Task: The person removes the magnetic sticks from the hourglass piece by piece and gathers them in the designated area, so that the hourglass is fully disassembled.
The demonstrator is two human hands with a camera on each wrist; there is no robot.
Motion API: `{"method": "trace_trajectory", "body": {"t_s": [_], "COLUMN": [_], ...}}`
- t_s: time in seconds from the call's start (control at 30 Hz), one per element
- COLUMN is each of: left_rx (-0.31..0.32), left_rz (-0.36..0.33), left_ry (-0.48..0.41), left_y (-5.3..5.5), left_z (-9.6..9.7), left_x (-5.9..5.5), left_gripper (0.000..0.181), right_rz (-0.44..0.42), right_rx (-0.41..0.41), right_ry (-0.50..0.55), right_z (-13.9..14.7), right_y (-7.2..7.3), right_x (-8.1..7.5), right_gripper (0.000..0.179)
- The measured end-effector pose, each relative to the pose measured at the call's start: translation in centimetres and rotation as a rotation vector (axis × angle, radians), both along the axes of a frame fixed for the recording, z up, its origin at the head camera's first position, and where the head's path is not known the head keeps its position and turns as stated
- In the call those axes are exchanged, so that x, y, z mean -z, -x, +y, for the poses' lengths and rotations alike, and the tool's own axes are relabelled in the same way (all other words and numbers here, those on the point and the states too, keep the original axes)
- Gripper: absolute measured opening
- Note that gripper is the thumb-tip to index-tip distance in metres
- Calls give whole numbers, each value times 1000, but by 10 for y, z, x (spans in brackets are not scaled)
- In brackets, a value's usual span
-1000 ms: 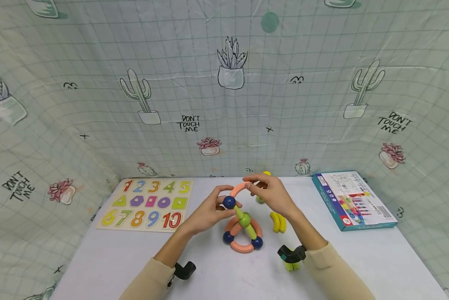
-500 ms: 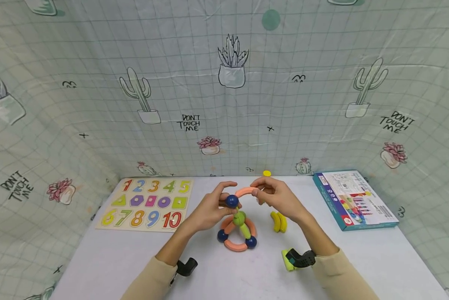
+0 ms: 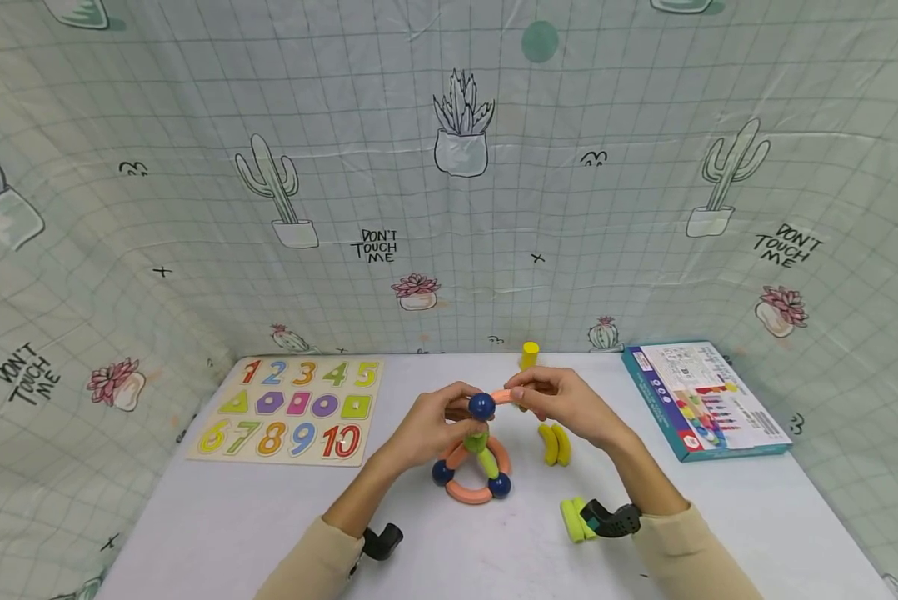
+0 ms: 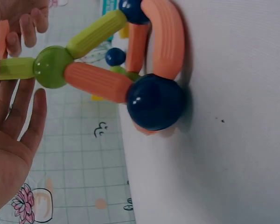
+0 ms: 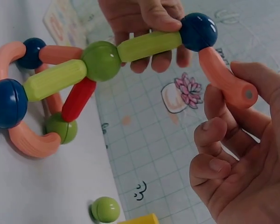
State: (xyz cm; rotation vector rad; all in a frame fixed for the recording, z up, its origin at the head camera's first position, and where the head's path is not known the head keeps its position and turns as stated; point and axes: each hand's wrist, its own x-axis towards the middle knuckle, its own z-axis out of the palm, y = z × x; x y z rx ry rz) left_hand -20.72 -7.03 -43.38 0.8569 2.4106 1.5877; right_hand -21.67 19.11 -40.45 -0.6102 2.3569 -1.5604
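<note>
A magnetic stick-and-ball model stands on the table, its base a ring of orange curved sticks (image 3: 470, 493) and navy balls (image 3: 442, 472). Slanted sticks, one of them red (image 5: 78, 100), rise to a green ball (image 5: 101, 60). Above that, a light green stick (image 5: 149, 45) carries a navy ball (image 5: 199, 31). My left hand (image 3: 426, 423) grips this upper green stick, thumb against the navy ball. My right hand (image 3: 569, 404) pinches an orange curved stick (image 5: 226, 77) between thumb and index finger; its far end meets the navy ball, and its near end shows a metal disc.
A number puzzle board (image 3: 287, 458) lies at the left, a flat toy box (image 3: 711, 400) at the right. Yellow curved sticks (image 3: 556, 445) and light green sticks (image 3: 572, 521) lie right of the model. Behind are a yellow cylinder (image 3: 530, 355) and a loose green ball (image 5: 106, 209).
Both hands have shifted right and slightly down with the top navy ball. The orange curved stick has turned from arching upward to nearly level. The model's base has slid a little left.
</note>
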Motion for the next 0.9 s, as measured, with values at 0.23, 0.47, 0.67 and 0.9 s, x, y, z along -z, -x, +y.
{"method": "trace_trajectory", "body": {"t_s": [0.23, 0.47, 0.67, 0.9], "left_rx": [-41, -45, -63, -79], "left_rz": [39, 60, 89, 154], "left_ry": [-22, -60, -60, -47], "left_y": [0, -5, -8, -4], "left_z": [2, 5, 5, 3], "left_x": [10, 16, 20, 18], "left_gripper": [22, 22, 22, 24], "right_rz": [31, 99, 156, 224], "right_rx": [-19, 17, 30, 67], "right_ry": [-20, -1, 40, 44], "right_z": [-2, -5, -9, -12], "right_y": [-1, -4, -4, 1], "right_x": [3, 7, 14, 12], "right_gripper": [24, 22, 19, 18]}}
